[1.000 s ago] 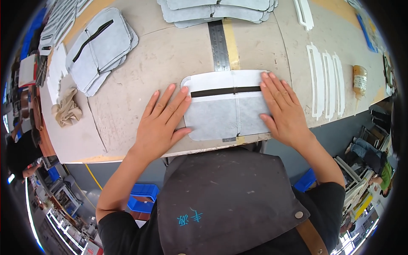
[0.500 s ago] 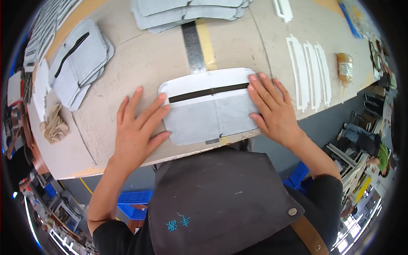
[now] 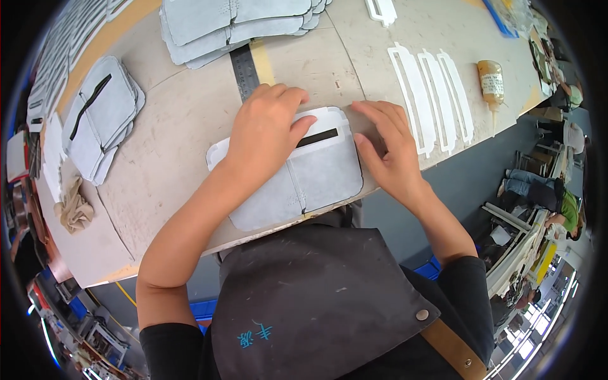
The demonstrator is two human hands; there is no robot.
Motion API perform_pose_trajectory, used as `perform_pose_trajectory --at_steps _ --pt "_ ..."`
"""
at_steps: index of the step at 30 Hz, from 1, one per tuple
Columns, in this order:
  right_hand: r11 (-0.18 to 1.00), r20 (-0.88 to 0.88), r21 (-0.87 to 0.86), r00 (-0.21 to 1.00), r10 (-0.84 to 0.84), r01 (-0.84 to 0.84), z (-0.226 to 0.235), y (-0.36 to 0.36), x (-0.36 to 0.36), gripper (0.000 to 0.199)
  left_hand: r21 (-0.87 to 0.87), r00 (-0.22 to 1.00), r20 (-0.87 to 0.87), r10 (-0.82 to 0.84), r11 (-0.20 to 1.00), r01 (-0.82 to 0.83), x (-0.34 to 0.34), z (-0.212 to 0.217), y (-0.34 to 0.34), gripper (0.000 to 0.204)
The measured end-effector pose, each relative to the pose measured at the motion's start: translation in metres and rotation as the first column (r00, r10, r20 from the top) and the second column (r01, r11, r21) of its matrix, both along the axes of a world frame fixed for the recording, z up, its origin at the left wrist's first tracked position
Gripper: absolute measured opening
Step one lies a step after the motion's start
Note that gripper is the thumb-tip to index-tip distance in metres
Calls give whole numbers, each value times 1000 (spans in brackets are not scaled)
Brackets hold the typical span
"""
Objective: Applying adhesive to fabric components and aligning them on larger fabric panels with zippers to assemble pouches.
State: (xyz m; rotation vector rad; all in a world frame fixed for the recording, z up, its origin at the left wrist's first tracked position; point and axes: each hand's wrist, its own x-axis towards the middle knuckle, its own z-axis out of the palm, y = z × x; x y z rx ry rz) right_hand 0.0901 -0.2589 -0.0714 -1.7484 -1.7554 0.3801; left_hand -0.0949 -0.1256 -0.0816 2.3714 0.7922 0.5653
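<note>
A pale grey fabric panel (image 3: 326,168) with rounded corners and a white upper band lies flat at the table's front edge. Across it runs a black strip (image 3: 318,137), its left part covered by my left hand. That left hand (image 3: 269,123) rests over the panel's upper middle, fingers bent past its top edge and thumb apart near the strip. At the panel's upper right corner my right hand (image 3: 391,142) is open, thumb and fingers spread around the edge; whether it touches is hard to tell. Nothing shows between its fingers.
Stacked grey panels (image 3: 202,28) lie at the back, beside a steel ruler (image 3: 244,69); another stack (image 3: 104,111) is at left above a crumpled cloth (image 3: 76,212). White frame-shaped strips (image 3: 418,104) and a glue bottle (image 3: 491,82) are at right. Further off, people work.
My left hand has moved from the panel's left edge across to its upper middle. The right hand has lifted from lying flat to a raised, spread pose. The view has shifted.
</note>
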Motion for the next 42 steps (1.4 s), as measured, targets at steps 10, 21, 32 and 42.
perform_pose_trajectory --at_steps 10,21,32,42 --pt "917 -766 -392 526 -370 74 13 12 -22 32 -646 1000 26 8 763 11 -16 33 16 10" --pt "903 -839 -428 357 -412 35 26 7 -29 31 -730 999 43 5 683 28 -19 32 20 10" --pt "927 -851 -365 374 -369 85 26 3 -35 26 -734 999 45 -7 678 37 -19 31 20 9" --pt "907 -801 -405 434 -412 113 24 9 -41 25 -755 997 82 -8 652 67 -27 27 21 8"
